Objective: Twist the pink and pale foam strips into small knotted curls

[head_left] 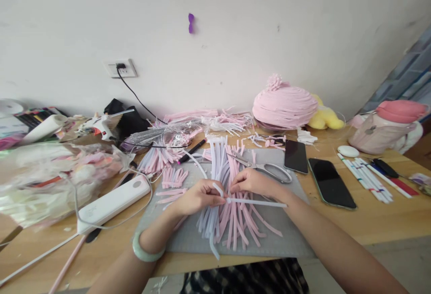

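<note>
My left hand (199,196) is closed, thumb and finger pinching a pale bluish-white pipe cleaner (257,203) near a bend or knot. My right hand (249,182) pinches the same pipe cleaner just to the right. One end of it sticks out rightward under my right forearm; a short end curls up by my left hand. Beneath both hands lie a bundle of pale lilac-blue pipe cleaners (219,161) and, beside it, a fanned row of pink pipe cleaners (235,229). All rest on a grey cutting mat (182,240). Scissors (278,173) lie just beyond my right hand.
Two phones (332,182) (296,155) and several white marker pens (365,179) lie right. Behind stands a pink domed piece (284,105); a pink-lided jug (382,130) is far right. Leftward are a white power strip (114,202) with cables, a glue gun (103,128) and plastic bags (40,182).
</note>
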A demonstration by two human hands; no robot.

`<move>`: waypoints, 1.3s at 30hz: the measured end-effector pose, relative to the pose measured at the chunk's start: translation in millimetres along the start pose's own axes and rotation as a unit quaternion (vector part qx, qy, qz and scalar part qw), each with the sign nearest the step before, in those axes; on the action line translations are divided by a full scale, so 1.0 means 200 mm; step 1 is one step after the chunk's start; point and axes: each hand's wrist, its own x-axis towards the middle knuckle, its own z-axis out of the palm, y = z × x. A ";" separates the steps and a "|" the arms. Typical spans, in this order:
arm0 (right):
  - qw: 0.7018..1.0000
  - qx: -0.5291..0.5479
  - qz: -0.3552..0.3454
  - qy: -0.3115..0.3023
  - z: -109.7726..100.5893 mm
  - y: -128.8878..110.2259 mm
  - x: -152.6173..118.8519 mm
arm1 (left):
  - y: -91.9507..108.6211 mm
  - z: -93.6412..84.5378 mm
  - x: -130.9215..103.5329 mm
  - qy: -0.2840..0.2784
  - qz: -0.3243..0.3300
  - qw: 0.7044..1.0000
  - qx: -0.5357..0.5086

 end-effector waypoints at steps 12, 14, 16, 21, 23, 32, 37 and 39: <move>0.911 -0.296 -0.151 0.242 0.11 -0.04 -0.05 | 0.00 -0.03 0.03 0.133 0.073 0.973 0.171; 0.893 -0.322 -0.172 0.263 0.13 -0.03 -0.05 | 0.00 -0.03 0.04 0.175 0.078 0.964 0.183; 0.887 -0.320 -0.188 0.275 0.14 -0.03 -0.06 | 0.00 -0.03 0.04 0.201 0.083 0.954 0.205; 0.906 -0.239 -0.207 0.282 0.16 -0.03 -0.06 | -0.04 -0.04 0.05 0.252 0.091 0.936 0.227; 0.922 -0.179 -0.196 0.281 0.16 -0.04 -0.05 | -0.05 -0.04 0.06 0.270 0.092 0.936 0.204; 0.987 0.077 -0.023 0.139 0.09 0.01 0.02 | 0.00 -0.01 0.02 0.177 0.037 0.984 -0.007; 0.996 0.067 0.007 0.060 0.00 0.04 0.04 | 0.02 -0.01 -0.01 0.082 0.039 0.995 0.037; 0.999 0.030 0.010 0.024 -0.04 0.03 0.03 | 0.02 -0.01 -0.01 0.058 0.053 0.993 0.093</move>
